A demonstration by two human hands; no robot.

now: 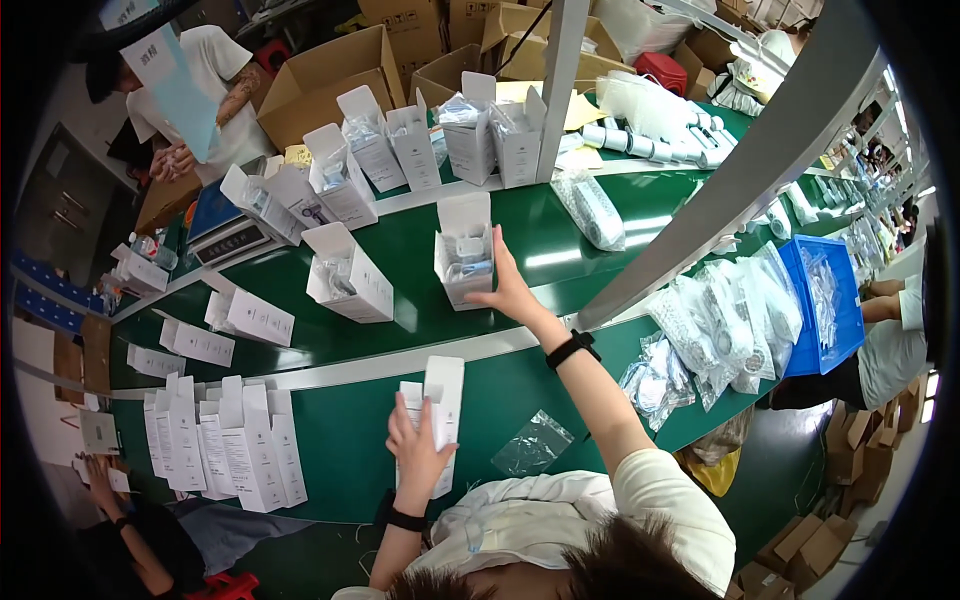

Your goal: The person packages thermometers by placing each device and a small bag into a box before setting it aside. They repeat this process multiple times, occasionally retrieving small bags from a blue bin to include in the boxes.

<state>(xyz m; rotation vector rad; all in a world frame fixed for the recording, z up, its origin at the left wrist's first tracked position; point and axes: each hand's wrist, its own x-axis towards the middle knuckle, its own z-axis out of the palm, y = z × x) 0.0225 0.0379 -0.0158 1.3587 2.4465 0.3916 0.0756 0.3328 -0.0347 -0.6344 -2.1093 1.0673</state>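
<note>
My right hand (513, 285) reaches forward across the green table, its thumb at the front and fingers along the right side of an open white carton (462, 213). Clear-bagged items with some blue show inside that carton. Nearer me, my left hand (420, 450) is closed around another white carton (444, 385), whose top flap stands up. To the right of this carton lies a clear plastic bag (533, 443). Left of the far carton stands another open white carton (352, 280) with bagged contents.
Several white cartons (235, 440) stand in a row at the near left. Bubble-wrapped packs (725, 320) lie beside a blue bin (837, 330) on the right. A grey metal post (735, 190) rises from the table. Another person (205, 70) stands at the far left.
</note>
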